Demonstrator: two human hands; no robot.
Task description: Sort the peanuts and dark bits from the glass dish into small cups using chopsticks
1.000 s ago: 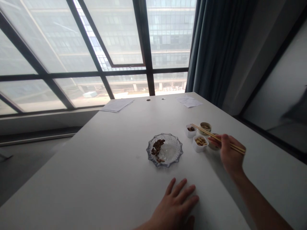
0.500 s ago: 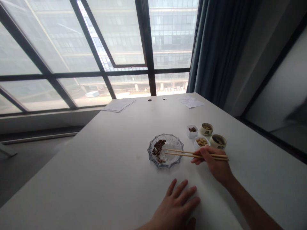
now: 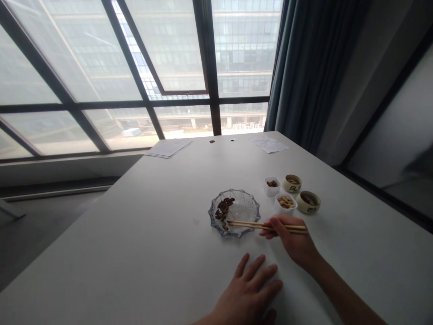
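My right hand (image 3: 287, 234) is closed around a pair of wooden chopsticks (image 3: 250, 224). Their tips are close together inside a scalloped glass dish (image 3: 246, 204), by the lower part of a heap of dark brown, seed-like pieces (image 3: 223, 208). A small brown piece seems to sit at the tips; whether it is pinched I cannot tell. My left hand (image 3: 248, 286) lies flat on the table in front of the dish, fingers spread, holding nothing.
Right of the dish stand a white cup of dark pieces (image 3: 272, 190), a white cup of pale nut-like pieces (image 3: 286, 208), and two cream bowls, a far one (image 3: 291, 188) and a near one (image 3: 308, 208). Papers (image 3: 169, 148) lie on the white table (image 3: 152, 234).
My right hand has moved left and toward me. The chopstick tips have drawn together and shifted to the lower left in the dish. My left hand stays put.
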